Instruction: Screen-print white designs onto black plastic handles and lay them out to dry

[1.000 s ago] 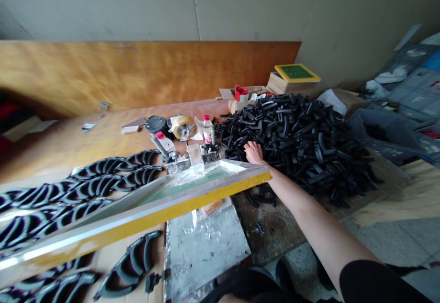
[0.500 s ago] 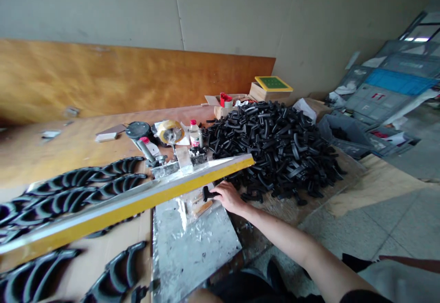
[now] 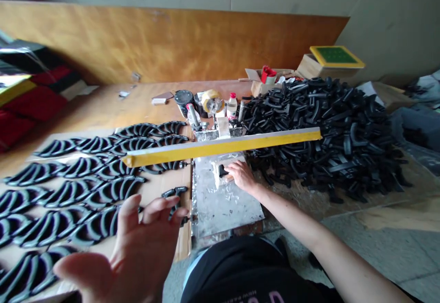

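My right hand (image 3: pixel 241 175) pinches a small black plastic piece (image 3: pixel 222 171), its far end hidden by the fingers. Hand and piece are at a pale block (image 3: pixel 233 160) with clear film on a grey metal plate (image 3: pixel 227 209). Just beyond them, a long yellow bar (image 3: pixel 220 149) runs across above the plate. My left hand (image 3: pixel 140 243) is raised at the lower left, palm up and fingers spread, with nothing in it. Beneath and beyond it, rows of curved black handles (image 3: pixel 68 193) lie on cardboard.
A large heap of black plastic parts (image 3: pixel 330 129) covers the right of the table. Behind the bar stand a clamp fixture (image 3: pixel 223 128), a tape roll (image 3: pixel 212 102), a red-capped bottle (image 3: pixel 232 106) and a dark tub (image 3: pixel 183 99). A grey crate (image 3: pixel 419 129) is at far right.
The view has swung left, showing more rows of handles. My left hand has come into view, open. My right hand still holds the black piece, now at the block on the plate.
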A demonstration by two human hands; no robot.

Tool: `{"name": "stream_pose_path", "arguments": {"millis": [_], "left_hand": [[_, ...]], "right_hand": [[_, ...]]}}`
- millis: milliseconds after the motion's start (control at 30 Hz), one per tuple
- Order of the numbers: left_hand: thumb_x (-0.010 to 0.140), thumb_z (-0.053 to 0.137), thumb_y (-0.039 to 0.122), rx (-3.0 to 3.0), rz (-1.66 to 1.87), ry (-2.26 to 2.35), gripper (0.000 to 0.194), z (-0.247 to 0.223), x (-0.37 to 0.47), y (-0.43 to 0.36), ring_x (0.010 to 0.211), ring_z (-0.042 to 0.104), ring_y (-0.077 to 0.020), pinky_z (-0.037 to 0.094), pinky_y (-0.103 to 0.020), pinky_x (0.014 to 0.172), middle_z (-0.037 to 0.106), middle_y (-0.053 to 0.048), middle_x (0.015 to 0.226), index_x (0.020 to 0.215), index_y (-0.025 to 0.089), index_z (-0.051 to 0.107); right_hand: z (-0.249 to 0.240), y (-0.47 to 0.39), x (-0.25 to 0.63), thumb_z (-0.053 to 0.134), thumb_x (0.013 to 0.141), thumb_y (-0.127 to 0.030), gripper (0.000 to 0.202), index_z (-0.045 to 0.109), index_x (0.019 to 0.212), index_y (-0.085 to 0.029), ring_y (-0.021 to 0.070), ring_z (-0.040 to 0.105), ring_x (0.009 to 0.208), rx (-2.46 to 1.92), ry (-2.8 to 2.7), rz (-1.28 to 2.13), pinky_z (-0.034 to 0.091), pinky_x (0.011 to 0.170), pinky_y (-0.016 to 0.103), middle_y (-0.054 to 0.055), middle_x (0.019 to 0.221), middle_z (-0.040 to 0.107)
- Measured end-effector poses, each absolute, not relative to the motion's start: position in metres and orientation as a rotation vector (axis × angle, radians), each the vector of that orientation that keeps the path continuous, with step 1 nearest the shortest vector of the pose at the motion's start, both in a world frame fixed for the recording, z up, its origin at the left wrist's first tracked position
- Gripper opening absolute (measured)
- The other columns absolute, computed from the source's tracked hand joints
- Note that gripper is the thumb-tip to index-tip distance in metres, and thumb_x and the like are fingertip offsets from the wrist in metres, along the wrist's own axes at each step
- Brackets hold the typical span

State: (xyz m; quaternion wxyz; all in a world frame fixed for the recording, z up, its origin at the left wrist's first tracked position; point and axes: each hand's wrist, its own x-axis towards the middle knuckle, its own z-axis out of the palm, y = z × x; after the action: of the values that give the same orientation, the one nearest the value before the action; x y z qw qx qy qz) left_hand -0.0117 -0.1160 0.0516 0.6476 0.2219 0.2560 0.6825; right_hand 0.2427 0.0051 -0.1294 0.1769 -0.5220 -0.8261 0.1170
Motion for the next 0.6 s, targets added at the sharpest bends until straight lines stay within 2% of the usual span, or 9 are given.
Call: {"name": "stream_pose_path", "arguments": {"millis": [67,133,233,300,367,467,533,600], "left_hand": [[0.080,0.038,0.082,0.582,1.592,0.669,0.070,0.051,-0.010,-0.112,0.102,0.064,-0.0243,0.055,-0.039,0.087,0.073,-0.004,0.104,0.117,0.030,0.067],[0.081,0.041,0.079,0.642,1.605,0.722,0.067,0.050,-0.010,-0.103,0.101,0.064,-0.0237,0.056,-0.038,0.084,0.073,-0.005,0.103,0.113,0.028,0.068],[0.088,0.044,0.070,0.678,1.611,0.724,0.057,0.047,-0.009,-0.077,0.099,0.063,-0.0217,0.054,-0.034,0.083,0.072,-0.004,0.100,0.114,0.025,0.067],[0.092,0.045,0.062,0.698,1.618,0.736,0.047,0.044,-0.005,-0.054,0.089,0.064,-0.0182,0.053,-0.030,0.078,0.072,-0.004,0.091,0.113,0.025,0.066],[0.092,0.050,0.059,0.729,1.615,0.777,0.042,0.042,0.002,-0.029,0.073,0.061,-0.0150,0.052,-0.027,0.069,0.068,-0.002,0.078,0.110,0.025,0.066],[0.086,0.058,0.059,0.781,1.516,0.887,0.044,0.040,0.014,0.002,0.060,0.056,-0.0133,0.049,-0.024,0.058,0.062,0.000,0.066,0.110,0.022,0.066],[0.084,0.060,0.059,0.815,1.458,0.996,0.046,0.037,0.016,0.012,0.058,0.056,-0.0132,0.048,-0.024,0.055,0.061,0.000,0.066,0.111,0.021,0.066],[0.083,0.059,0.062,0.857,1.453,1.077,0.049,0.029,0.010,0.011,0.063,0.059,-0.0140,0.049,-0.024,0.058,0.066,-0.001,0.076,0.109,0.021,0.068]], "right_hand": [[-0.125,0.001,0.240,0.053,0.095,-0.018,0.033,0.068,0.124,-0.021,0.0256,0.054,0.111,-1.512,-2.325,0.300,0.043,0.096,0.040,0.010,0.115,0.068],[-0.122,-0.002,0.236,0.055,0.095,-0.027,0.040,0.060,0.134,-0.020,0.0273,0.051,0.120,-1.489,-2.331,0.264,0.040,0.103,0.042,0.011,0.128,0.063],[-0.123,0.001,0.230,0.059,0.094,-0.043,0.058,0.045,0.147,-0.024,0.0275,0.039,0.138,-1.315,-2.468,0.275,0.029,0.116,0.044,0.008,0.152,0.046],[-0.126,0.009,0.227,0.058,0.094,-0.047,0.061,0.043,0.149,-0.025,0.0282,0.034,0.144,-1.302,-2.533,0.308,0.022,0.120,0.048,0.007,0.154,0.043],[-0.128,0.020,0.229,0.057,0.094,-0.049,0.060,0.048,0.146,-0.021,0.0320,0.034,0.144,-1.496,-2.455,0.288,0.020,0.119,0.054,0.011,0.150,0.048],[-0.124,0.035,0.246,0.054,0.096,-0.043,0.050,0.056,0.139,-0.017,0.0331,0.040,0.141,-1.774,-2.218,0.219,0.028,0.117,0.055,0.014,0.143,0.055],[-0.117,0.040,0.270,0.054,0.097,-0.034,0.038,0.064,0.129,-0.018,0.0289,0.052,0.132,-1.795,-2.096,0.225,0.038,0.113,0.048,0.012,0.135,0.063],[-0.109,0.041,0.301,0.055,0.095,-0.026,0.028,0.071,0.115,-0.017,0.0242,0.063,0.116,-1.763,-1.936,0.237,0.047,0.105,0.039,0.010,0.118,0.072]]}}
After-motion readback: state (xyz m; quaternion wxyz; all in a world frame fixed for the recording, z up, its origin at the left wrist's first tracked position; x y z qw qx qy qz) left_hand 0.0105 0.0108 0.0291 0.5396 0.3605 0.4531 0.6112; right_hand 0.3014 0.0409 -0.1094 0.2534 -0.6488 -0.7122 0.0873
